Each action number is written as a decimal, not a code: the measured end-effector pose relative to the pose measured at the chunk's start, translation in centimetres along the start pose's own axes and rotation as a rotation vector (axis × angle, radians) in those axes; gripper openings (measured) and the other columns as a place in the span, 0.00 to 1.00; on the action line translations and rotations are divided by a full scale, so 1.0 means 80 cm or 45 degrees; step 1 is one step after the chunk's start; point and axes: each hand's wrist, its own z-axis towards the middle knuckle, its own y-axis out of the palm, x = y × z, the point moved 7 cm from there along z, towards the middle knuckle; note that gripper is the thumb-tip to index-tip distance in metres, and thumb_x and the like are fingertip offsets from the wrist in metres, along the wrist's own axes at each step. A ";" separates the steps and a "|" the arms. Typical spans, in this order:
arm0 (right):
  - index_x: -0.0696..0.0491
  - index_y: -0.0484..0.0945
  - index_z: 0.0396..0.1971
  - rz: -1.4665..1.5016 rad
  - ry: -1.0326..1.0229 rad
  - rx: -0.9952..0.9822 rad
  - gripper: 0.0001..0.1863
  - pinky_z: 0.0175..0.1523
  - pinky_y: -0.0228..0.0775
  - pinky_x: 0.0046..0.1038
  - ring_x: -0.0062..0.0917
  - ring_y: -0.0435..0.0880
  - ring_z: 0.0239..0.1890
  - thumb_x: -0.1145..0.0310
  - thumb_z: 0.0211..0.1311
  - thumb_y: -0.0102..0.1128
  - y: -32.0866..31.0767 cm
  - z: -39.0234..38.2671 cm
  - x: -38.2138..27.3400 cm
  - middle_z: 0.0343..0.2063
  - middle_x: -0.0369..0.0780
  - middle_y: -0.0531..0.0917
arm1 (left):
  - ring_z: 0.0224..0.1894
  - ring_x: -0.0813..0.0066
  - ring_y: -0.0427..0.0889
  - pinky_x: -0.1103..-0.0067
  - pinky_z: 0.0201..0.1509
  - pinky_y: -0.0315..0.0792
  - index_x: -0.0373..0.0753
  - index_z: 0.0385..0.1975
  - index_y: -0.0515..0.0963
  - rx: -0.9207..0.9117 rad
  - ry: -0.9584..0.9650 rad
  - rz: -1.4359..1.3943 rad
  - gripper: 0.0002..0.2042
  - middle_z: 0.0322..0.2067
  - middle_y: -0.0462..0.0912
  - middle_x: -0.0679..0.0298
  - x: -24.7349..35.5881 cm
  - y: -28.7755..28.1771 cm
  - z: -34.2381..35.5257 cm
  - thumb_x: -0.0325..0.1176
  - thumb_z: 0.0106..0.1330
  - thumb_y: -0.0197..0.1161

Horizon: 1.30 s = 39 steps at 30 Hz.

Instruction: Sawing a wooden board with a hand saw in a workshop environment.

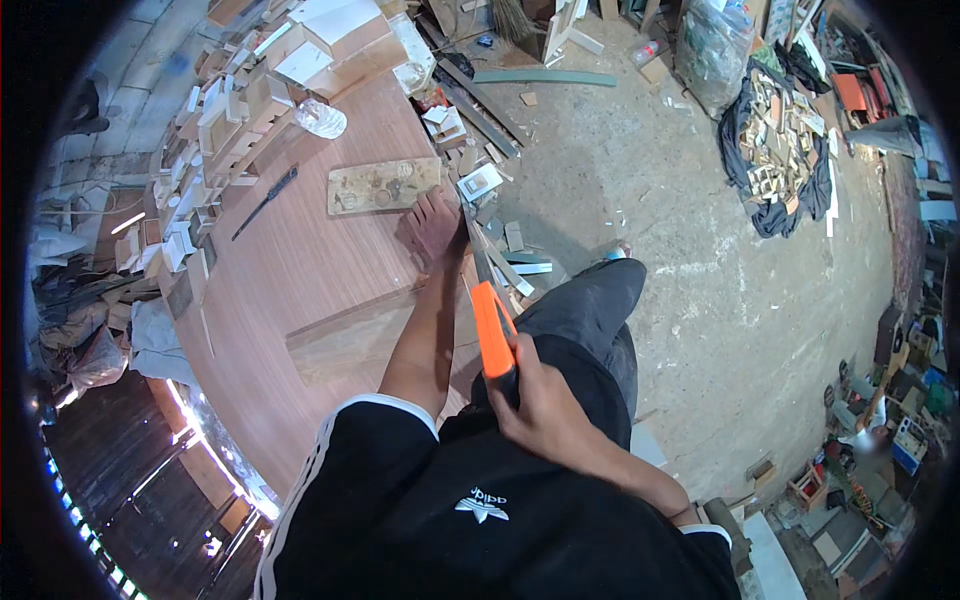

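My right hand (pixel 530 400) is closed round the orange-and-black handle (pixel 495 328) of a handsaw, whose metal blade (pixel 478 255) runs forward along the workbench's right edge, beside my left hand. My left hand (pixel 435 225) rests with fingers apart at that edge of the wood-grain bench top (pixel 290 250); whatever lies under its palm is hidden. Its fingertips are next to a worn rectangular board (pixel 370 185). A small white piece (pixel 480 182) lies just right of them. A pale board (pixel 330 345) lies under my left forearm.
Box-like wooden pieces (pixel 240 120), a clear plastic container (pixel 320 118) and a dark thin tool (pixel 265 203) are on the bench. Offcuts (pixel 515 235) litter the floor beside it. A sack (pixel 715 60) and a scrap heap on dark cloth (pixel 780 150) stand right. Another person (pixel 865 435) is at lower right.
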 end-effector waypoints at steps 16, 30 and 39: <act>0.61 0.60 0.52 -0.118 -0.038 0.050 0.23 0.32 0.67 0.46 0.57 0.77 0.29 0.78 0.57 0.54 0.013 0.085 0.023 0.23 0.60 0.76 | 0.42 0.64 0.72 0.70 0.48 0.64 0.45 0.44 0.73 -0.078 -0.034 0.263 0.17 0.38 0.73 0.62 -0.025 0.033 -0.002 0.49 0.61 0.53; 0.60 0.65 0.48 -0.161 0.004 0.144 0.19 0.33 0.69 0.43 0.56 0.78 0.32 0.78 0.55 0.55 0.023 0.109 0.090 0.24 0.58 0.77 | 0.41 0.67 0.74 0.72 0.48 0.65 0.50 0.42 0.74 -0.090 0.006 0.191 0.12 0.37 0.75 0.66 0.000 0.024 -0.002 0.43 0.61 0.55; 0.60 0.60 0.54 -0.020 0.100 -0.045 0.27 0.25 0.68 0.40 0.48 0.81 0.23 0.80 0.54 0.56 0.020 0.043 0.022 0.17 0.55 0.75 | 0.40 0.66 0.75 0.71 0.46 0.67 0.47 0.38 0.73 -0.006 0.031 0.157 0.09 0.35 0.74 0.64 0.000 0.013 0.002 0.39 0.60 0.55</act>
